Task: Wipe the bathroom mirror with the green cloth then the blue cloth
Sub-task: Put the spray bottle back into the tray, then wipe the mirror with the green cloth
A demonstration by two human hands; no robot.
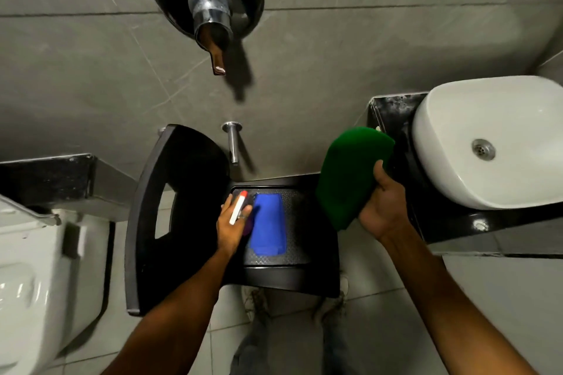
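A thick, fuzzy green cloth (350, 176) is held up in the air by the right hand (380, 207), above the gap between a black plastic chair (182, 222) and a white washbasin (493, 143). The cloth is folded into a rounded, half-oval slab; its long axis runs from lower left up toward the upper right, with the curved end pointing up toward the wall. The right hand's fingers wrap under the cloth's lower edge while the thumb presses on its near face, pinching it firmly.

A blue cloth (268, 224) lies flat on the chair's seat, which has a textured, diamond-patterned panel. It is folded into a smooth, slightly tapered rectangle, its long axis running away from the viewer toward the wall.

Just left of the blue cloth, the left hand (233, 222) rests over the seat, fingers curled around a slim white spray bottle with a red tip (237, 208); something purple shows beneath the hand, too hidden to identify.

The basin is glossy ceramic with a metal drain, sitting on a polished black stone table (393, 119). A white toilet (33, 283) stands at far left. The wall is grey stone tile, with chrome fittings (210, 9) above. Pale floor tiles and the person's shoes show below.
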